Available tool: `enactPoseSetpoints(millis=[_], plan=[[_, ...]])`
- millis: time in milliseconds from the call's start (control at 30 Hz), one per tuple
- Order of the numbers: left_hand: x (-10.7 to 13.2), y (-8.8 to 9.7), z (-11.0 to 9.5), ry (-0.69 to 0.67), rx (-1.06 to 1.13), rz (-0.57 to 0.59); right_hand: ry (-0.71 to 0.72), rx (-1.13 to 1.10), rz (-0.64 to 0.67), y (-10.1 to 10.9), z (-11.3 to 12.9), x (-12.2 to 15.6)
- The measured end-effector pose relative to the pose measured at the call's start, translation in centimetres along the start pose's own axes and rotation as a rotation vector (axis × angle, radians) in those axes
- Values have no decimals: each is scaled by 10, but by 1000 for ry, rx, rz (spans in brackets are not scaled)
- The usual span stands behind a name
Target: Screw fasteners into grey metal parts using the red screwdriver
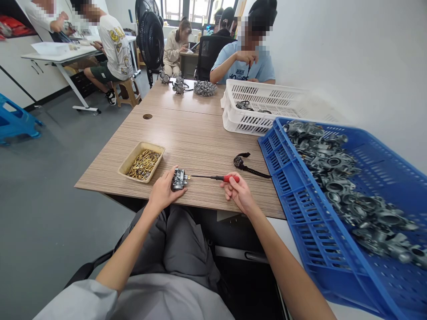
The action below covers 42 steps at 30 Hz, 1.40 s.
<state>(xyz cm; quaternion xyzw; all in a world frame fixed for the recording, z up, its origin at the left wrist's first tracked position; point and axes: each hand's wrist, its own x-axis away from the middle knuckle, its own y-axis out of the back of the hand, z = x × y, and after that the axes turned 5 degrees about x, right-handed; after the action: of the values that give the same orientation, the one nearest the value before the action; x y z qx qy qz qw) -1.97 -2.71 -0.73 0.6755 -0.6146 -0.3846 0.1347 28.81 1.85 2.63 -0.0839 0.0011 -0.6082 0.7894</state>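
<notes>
My left hand (163, 190) is closed around a small grey metal carburetor part (179, 179) resting on the wooden table (187, 133) near its front edge. My right hand (237, 191) grips the red handle of a thin screwdriver (216, 178). Its shaft points left, and its tip meets a brass piece on the part's right side. Left of the part sits a tan tray of brass screws (143, 162).
A blue crate (333, 231) holding several grey metal castings stands at my right. Behind it are stacked white baskets (263, 106). A black strap-like item (247, 165) lies on the table. A person sits at the far end with more parts; others sit farther back by a fan.
</notes>
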Motion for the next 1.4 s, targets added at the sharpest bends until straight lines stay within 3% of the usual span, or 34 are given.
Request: enactPoseSetpoints(millis=[1400], plan=[[0,1,0,5,23,-4,56,138,-33,-5,-2,0]])
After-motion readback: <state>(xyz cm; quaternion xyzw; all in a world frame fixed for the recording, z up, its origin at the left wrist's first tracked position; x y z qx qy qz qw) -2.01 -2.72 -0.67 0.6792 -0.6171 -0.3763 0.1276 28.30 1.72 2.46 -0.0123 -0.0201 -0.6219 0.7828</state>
